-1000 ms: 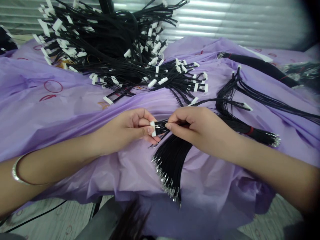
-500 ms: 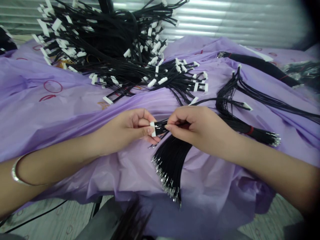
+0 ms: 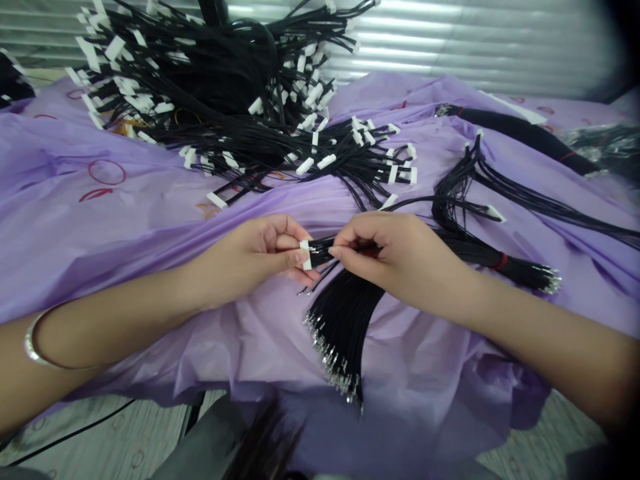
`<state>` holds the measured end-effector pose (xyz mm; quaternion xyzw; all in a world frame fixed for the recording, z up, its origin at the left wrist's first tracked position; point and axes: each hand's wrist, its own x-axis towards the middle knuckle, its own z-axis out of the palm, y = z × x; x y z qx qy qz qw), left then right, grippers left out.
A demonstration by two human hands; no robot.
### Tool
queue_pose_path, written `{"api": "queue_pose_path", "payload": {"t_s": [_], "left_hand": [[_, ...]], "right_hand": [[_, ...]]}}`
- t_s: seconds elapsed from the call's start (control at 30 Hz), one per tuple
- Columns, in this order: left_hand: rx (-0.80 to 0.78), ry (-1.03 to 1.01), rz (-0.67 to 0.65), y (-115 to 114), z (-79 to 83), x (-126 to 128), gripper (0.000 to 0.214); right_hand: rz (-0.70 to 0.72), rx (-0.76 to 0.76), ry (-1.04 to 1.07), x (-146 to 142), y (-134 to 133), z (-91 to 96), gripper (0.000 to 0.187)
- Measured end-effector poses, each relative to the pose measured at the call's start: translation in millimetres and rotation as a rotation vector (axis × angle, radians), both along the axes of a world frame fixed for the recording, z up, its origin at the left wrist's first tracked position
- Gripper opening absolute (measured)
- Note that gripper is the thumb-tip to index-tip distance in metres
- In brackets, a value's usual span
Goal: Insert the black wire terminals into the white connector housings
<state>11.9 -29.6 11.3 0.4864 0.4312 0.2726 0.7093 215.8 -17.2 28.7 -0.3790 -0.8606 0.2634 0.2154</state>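
Observation:
My left hand (image 3: 260,257) pinches a small white connector (image 3: 305,255) between thumb and fingers. Short black wires (image 3: 320,251) run from that connector to my right hand (image 3: 395,257), whose fingertips are closed on them just right of the connector. Under my right hand a fanned bundle of black wires with metal terminals (image 3: 340,327) spreads down over the purple plastic sheet (image 3: 125,227). A silver bangle circles my left wrist.
A big heap of black wire harnesses with white connectors (image 3: 225,93) lies at the back left. A tied black wire bundle with a red band (image 3: 500,261) and loose long wires (image 3: 540,200) lie to the right. A corrugated metal wall (image 3: 475,47) stands behind.
Nearly nothing has changed; both hands have risen very slightly, still holding the connector and wires.

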Motion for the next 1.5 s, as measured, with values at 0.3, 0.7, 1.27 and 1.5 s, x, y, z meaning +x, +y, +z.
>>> {"api": "queue_pose_path", "payload": {"t_s": [0.3, 0.7, 1.27, 1.5], "left_hand": [[-0.052, -0.037, 0.038, 1, -2.5, -1, 0.017], [-0.040, -0.023, 0.019, 1, -0.7, 0, 0.015], [-0.057, 0.004, 0.012, 0, 1.3, 0, 0.013], [-0.067, -0.018, 0.010, 2, -2.6, -2, 0.014]], "right_hand": [[0.125, 0.010, 0.112, 5, 3, 0.9, 0.010], [-0.037, -0.051, 0.036, 4, 4, 0.0, 0.008], [-0.050, 0.033, 0.068, -1, -1, -4.0, 0.008], [-0.055, 0.082, 0.098, -3, 0, -15.1, 0.008]]}}
